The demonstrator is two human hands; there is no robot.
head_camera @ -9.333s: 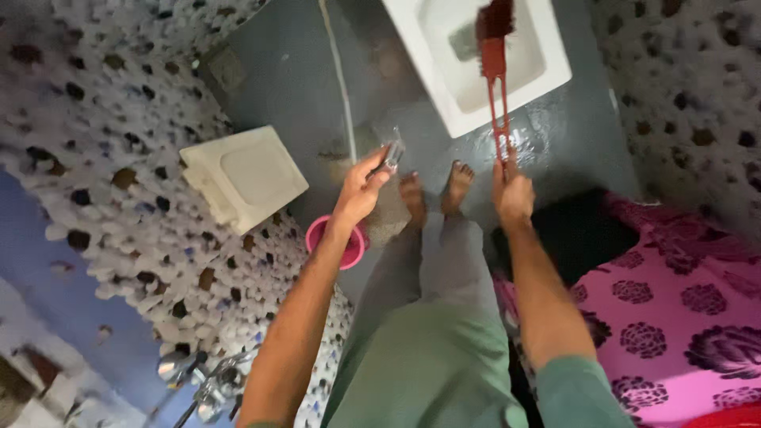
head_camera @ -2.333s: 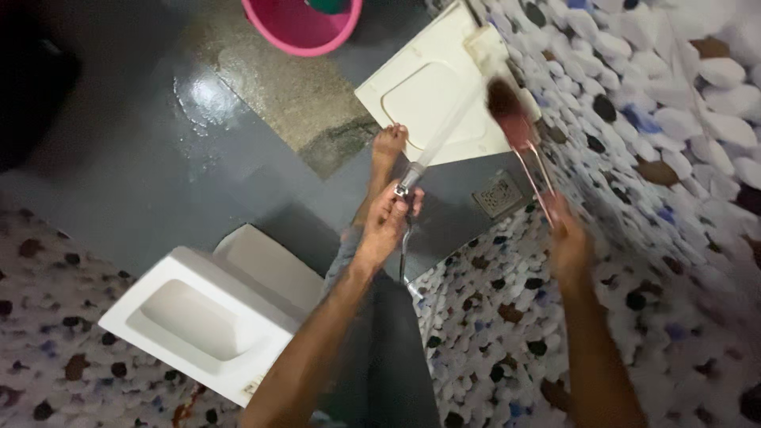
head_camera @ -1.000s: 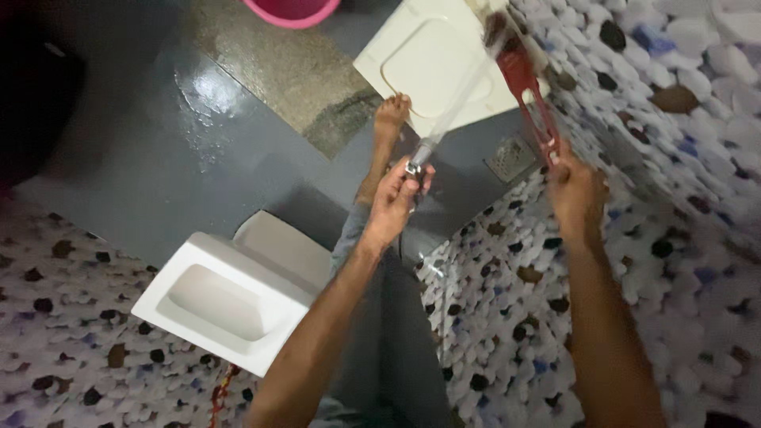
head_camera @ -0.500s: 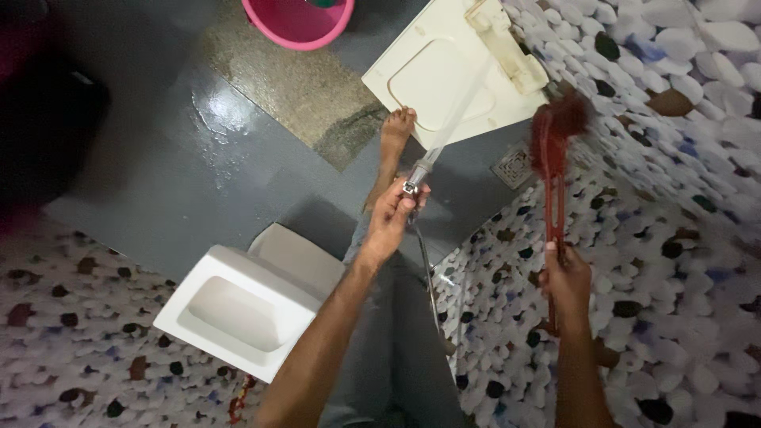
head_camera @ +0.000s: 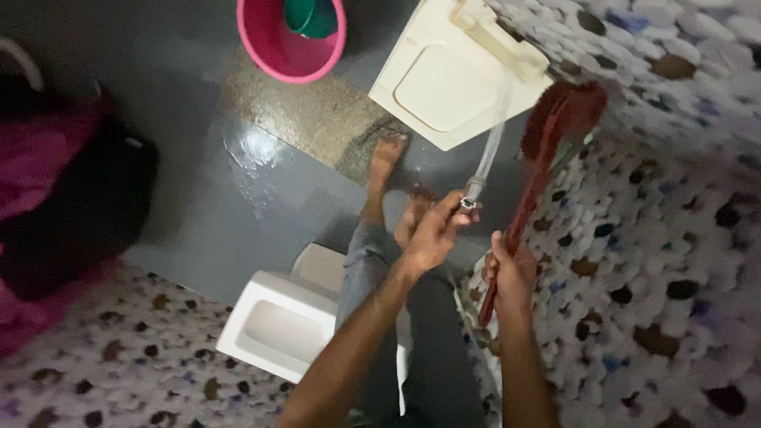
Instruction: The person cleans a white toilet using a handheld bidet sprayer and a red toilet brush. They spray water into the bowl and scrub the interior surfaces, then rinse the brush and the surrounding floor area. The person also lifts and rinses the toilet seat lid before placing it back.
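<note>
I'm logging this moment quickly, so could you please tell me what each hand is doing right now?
Left hand: closed on the spray hose nozzle.
Right hand: closed on the red brush handle.

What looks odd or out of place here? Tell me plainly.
Nothing is broken or toppled. The grey floor shines with a wet patch near the pink bucket. The left hand holds a spray nozzle sending water toward the white squat pan; the right hand grips a red brush against the pebbled wall.

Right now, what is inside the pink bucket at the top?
Inside the pink bucket a green mug rests against the far rim. The frame edge cuts off its top, and it covers the bucket's floor beneath it.
</note>
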